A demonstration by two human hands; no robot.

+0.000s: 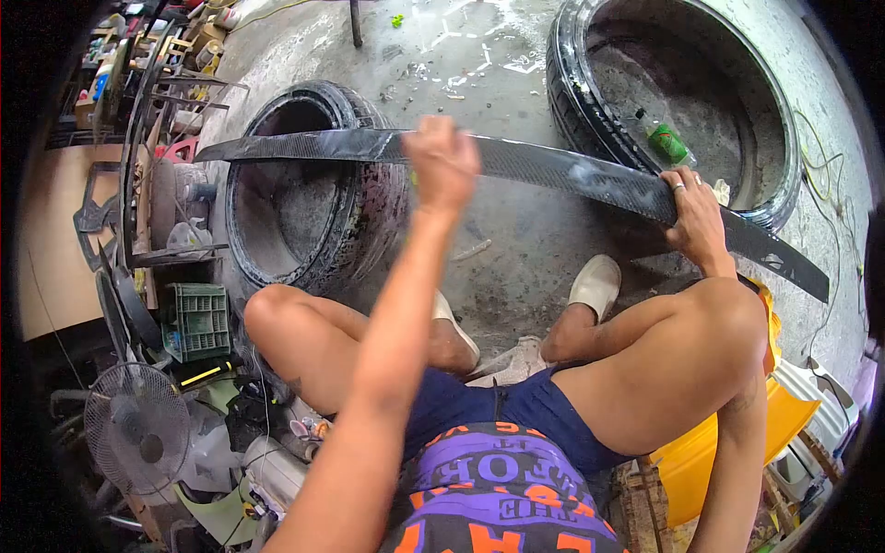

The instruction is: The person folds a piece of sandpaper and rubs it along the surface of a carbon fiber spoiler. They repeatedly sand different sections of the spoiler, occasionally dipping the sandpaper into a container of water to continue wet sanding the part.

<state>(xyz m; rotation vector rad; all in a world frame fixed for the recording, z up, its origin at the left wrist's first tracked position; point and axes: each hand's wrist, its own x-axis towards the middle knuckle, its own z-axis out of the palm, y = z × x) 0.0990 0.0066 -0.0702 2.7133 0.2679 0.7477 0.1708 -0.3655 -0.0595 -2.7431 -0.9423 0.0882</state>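
A long, slightly curved carbon-fibre-patterned strip [553, 171] runs across the view, with pale, cloudy smears on its dark woven surface. My left hand [442, 166] is closed on the strip's middle, slightly blurred. Whatever is under its fingers is hidden. Farther right, my right hand [696, 217], with a ring on one finger, grips the strip over its upper edge. The strip's left part passes over a tyre [369, 207] lying on its side, and its right part crosses in front of a larger tyre [590, 111].
A green-labelled bottle [667, 144] lies inside the larger tyre. At left are a green crate [196, 323], a fan [138, 429] and a metal frame [138, 184]. A yellow panel [737, 452] is beside my right leg. Cables lie on the concrete floor [470, 83] at right.
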